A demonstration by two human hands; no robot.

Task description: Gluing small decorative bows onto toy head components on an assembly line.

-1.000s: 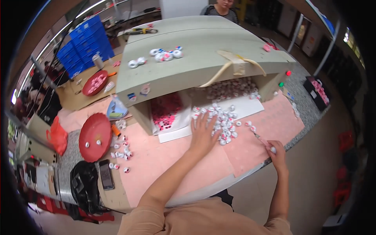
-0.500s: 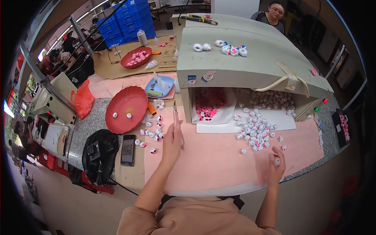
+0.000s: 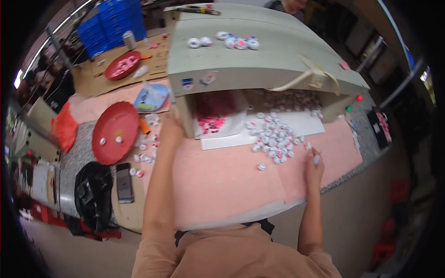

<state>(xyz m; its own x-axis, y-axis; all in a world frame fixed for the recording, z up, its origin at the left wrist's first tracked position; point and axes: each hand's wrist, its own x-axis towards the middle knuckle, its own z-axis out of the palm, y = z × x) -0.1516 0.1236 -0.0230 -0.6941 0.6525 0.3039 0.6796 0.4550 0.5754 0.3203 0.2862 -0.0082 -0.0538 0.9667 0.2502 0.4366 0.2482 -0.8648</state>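
Observation:
My left hand point(image 3: 171, 128) reaches forward beside the left wall of the grey-green box point(image 3: 222, 74). Motion smears its fingers, and I cannot make out what they hold. On the right, my right hand point(image 3: 315, 167) is closed round a small white ball point(image 3: 317, 160), just right of the heap. That heap of small white balls with pink marks point(image 3: 273, 139) spills from the box's opening onto a white board point(image 3: 222, 142). One loose ball point(image 3: 262, 167) lies nearer me on the pink cloth point(image 3: 227, 190). More balls point(image 3: 143, 158) lie left of my left forearm.
A red dish point(image 3: 109, 146) with two balls stands left, near a blue tray point(image 3: 152, 97) and an orange lighter point(image 3: 144, 126). A phone point(image 3: 124, 183) and black bag point(image 3: 92, 194) lie closer. Pink pieces fill a white bag point(image 3: 215, 123) inside the box. A person point(image 3: 292, 7) is behind it.
The whole view has shifted. My left hand, which held a thin upright tool, has moved forward to the box's left side. My right hand has moved slightly forward and right, still with the ball.

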